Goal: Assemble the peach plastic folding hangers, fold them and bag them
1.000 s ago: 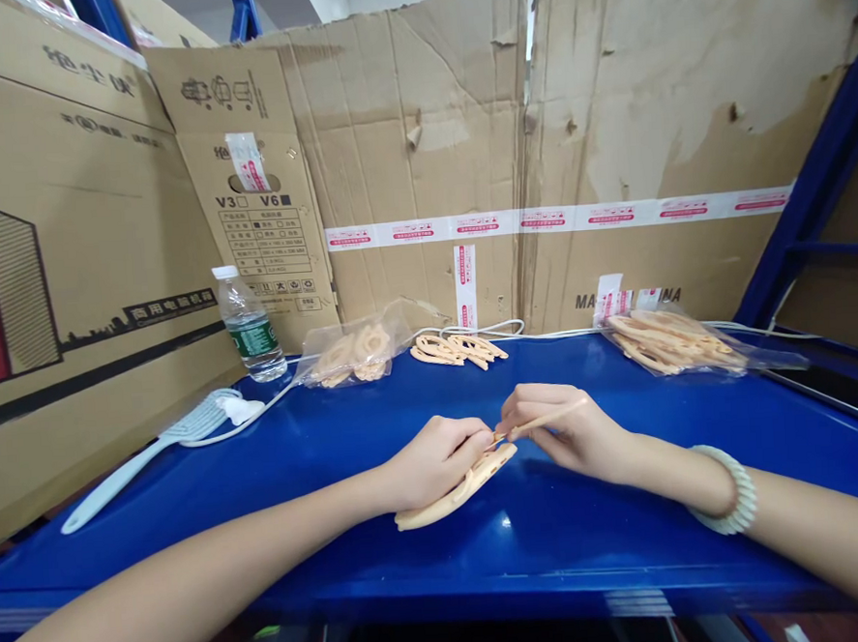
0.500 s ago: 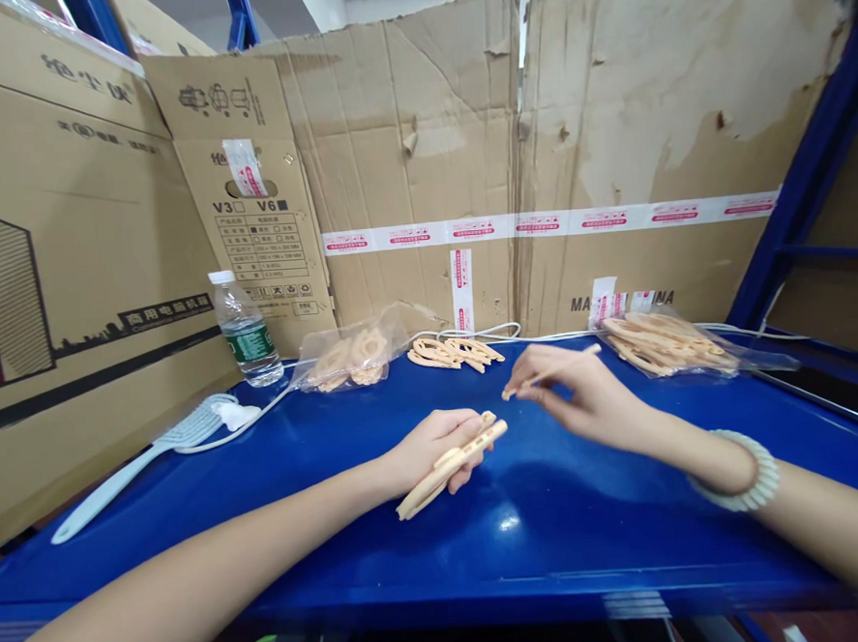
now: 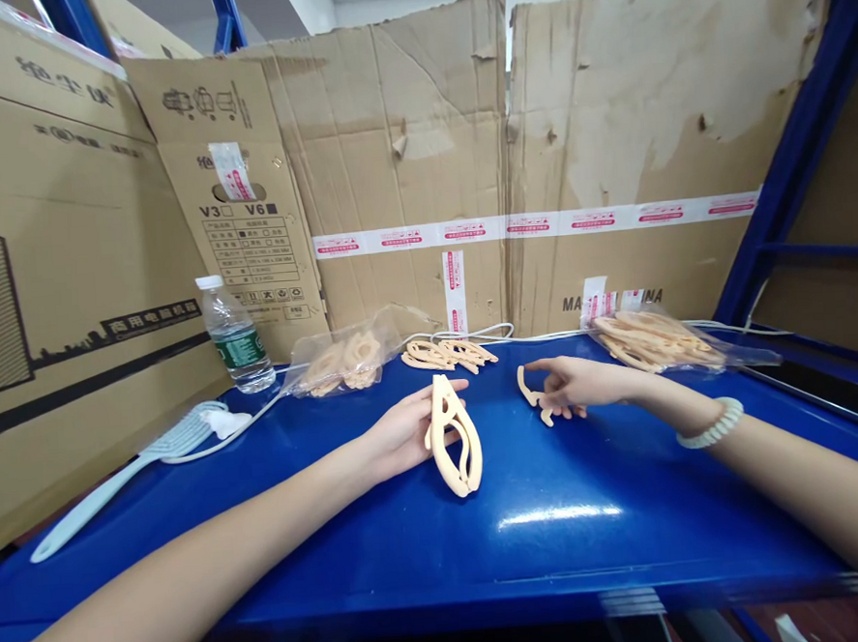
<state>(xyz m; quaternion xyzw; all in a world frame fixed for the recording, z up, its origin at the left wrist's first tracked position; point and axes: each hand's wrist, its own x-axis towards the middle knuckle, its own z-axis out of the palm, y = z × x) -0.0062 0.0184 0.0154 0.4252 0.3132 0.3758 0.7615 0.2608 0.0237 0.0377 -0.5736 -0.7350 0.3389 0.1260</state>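
Note:
My left hand [image 3: 403,437] is closed around the narrow end of a beige folding clothes hanger [image 3: 472,444], which is folded up. The hanger's looped, rounded end points down toward me, its openings facing the camera. To the right, my right hand [image 3: 585,384] is low over the table, its fingers closed on a thin curved beige hook piece [image 3: 526,387]. One bent end of this piece shows under the fingers; its middle is partly hidden. The two hands are apart.
Folded beige hangers [image 3: 449,354] lie at the back of the blue table [image 3: 385,546]. Plastic bags of beige parts [image 3: 344,360] and more hangers [image 3: 652,339] flank them. At left are a water bottle [image 3: 235,338] and a pale blue brush [image 3: 129,475]. Cardboard [image 3: 405,167] stands behind.
My left hand has turned the hanger so its flat side faces the camera. My right hand has lowered toward the table and tilted the hook piece from slanting to nearly upright.

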